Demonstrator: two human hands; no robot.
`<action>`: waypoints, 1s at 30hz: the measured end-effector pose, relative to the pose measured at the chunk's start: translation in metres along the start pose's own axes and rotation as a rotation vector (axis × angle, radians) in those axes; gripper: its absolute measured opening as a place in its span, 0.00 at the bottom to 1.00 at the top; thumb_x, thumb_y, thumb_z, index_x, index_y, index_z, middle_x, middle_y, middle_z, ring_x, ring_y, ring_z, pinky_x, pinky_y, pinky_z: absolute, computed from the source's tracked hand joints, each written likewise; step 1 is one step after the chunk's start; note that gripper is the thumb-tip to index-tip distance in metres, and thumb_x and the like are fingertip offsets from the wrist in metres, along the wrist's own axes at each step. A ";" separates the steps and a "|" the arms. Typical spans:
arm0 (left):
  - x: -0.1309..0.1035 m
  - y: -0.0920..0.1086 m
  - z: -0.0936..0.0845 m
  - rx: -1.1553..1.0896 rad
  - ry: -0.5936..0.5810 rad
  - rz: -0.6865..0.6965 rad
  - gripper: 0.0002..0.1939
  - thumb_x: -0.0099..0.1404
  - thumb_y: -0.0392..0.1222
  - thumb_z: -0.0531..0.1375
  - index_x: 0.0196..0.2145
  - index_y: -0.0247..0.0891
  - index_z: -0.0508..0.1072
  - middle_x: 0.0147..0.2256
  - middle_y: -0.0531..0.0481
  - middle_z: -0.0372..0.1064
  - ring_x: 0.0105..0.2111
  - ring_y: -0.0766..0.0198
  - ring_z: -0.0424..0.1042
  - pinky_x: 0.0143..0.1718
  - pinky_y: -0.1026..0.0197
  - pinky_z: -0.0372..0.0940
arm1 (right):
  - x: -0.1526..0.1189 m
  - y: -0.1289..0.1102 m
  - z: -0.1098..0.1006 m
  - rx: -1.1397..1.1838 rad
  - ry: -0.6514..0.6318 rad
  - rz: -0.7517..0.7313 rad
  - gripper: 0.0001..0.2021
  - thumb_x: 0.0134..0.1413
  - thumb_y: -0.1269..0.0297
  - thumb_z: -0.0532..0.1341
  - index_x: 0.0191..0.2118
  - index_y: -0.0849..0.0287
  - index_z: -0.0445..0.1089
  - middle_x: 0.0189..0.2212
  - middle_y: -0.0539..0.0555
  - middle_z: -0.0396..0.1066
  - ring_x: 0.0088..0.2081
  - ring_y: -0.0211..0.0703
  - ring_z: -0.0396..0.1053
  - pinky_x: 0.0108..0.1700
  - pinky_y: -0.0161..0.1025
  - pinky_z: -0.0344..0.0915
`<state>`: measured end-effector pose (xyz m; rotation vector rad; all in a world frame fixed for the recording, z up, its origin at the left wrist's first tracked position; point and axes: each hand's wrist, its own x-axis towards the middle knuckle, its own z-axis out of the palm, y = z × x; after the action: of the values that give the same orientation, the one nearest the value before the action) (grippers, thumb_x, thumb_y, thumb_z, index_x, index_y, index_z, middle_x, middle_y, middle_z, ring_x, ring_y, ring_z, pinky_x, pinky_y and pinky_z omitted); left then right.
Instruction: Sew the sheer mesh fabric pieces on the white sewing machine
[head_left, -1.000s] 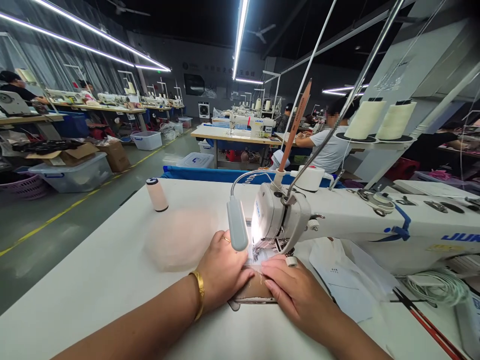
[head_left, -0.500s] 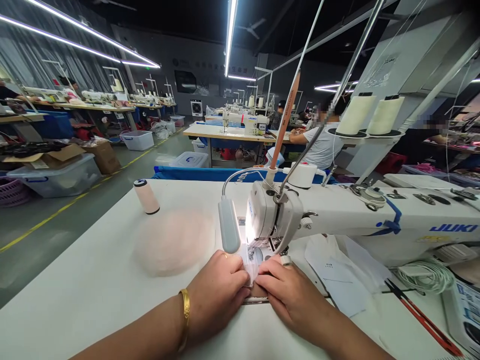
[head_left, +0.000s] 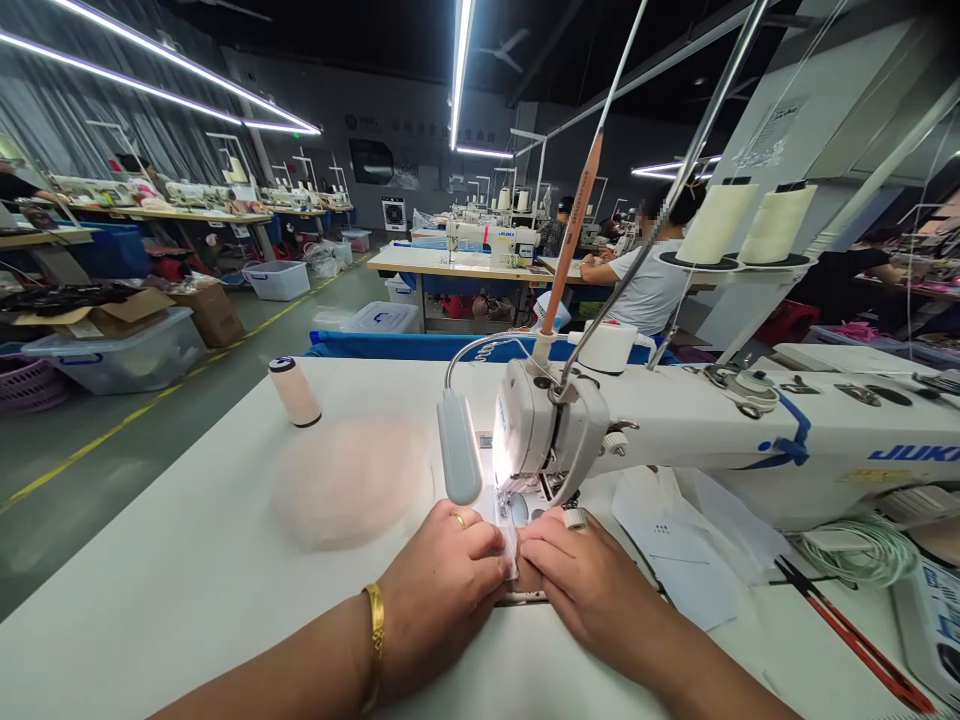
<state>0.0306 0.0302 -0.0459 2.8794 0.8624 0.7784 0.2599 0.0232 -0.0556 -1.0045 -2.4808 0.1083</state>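
Note:
At the sewing machine's needle area, my left hand (head_left: 442, 575) has its thumb and fingers closed on the left edge of a narrow white fabric strip (head_left: 508, 548). The strip runs up under the presser foot of the sewing machine (head_left: 551, 425). Opposite it, my right hand (head_left: 592, 580) is bunched with fingertips pinching a beige fabric piece (head_left: 529, 576) beside the strip. Fingers partly hide both pieces. A grey lamp (head_left: 458, 450) on a bent neck hangs just above my left hand.
A pale pink thread spool (head_left: 295, 392) stands at the table's far left, behind a blurred pale pink round shape (head_left: 352, 485). To the right lie white paper sheets (head_left: 686, 560), red-handled tweezers (head_left: 855, 635) and a coiled cable (head_left: 859, 550). A person (head_left: 645, 270) sits ahead.
Both hands have shifted very slightly, still close to the needle. More of the white strip and beige fabric shows between them. The view has shifted slightly.

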 end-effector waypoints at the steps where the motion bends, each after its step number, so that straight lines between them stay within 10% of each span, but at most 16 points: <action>1: 0.000 0.000 0.000 -0.001 0.004 -0.001 0.11 0.72 0.30 0.55 0.36 0.39 0.75 0.33 0.50 0.74 0.34 0.58 0.69 0.39 0.52 0.62 | 0.000 0.000 0.000 0.002 0.022 -0.014 0.16 0.63 0.79 0.53 0.46 0.52 0.70 0.40 0.54 0.76 0.41 0.50 0.72 0.42 0.45 0.70; 30: -0.002 -0.006 0.002 0.045 0.000 -0.031 0.10 0.68 0.29 0.57 0.37 0.39 0.77 0.34 0.50 0.75 0.32 0.58 0.67 0.36 0.53 0.57 | 0.000 0.002 0.012 0.093 0.050 -0.008 0.23 0.60 0.83 0.50 0.54 0.55 0.70 0.41 0.57 0.76 0.41 0.53 0.71 0.37 0.45 0.69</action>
<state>0.0269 0.0346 -0.0494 2.8975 0.9345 0.7658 0.2559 0.0260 -0.0672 -0.9476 -2.4106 0.1915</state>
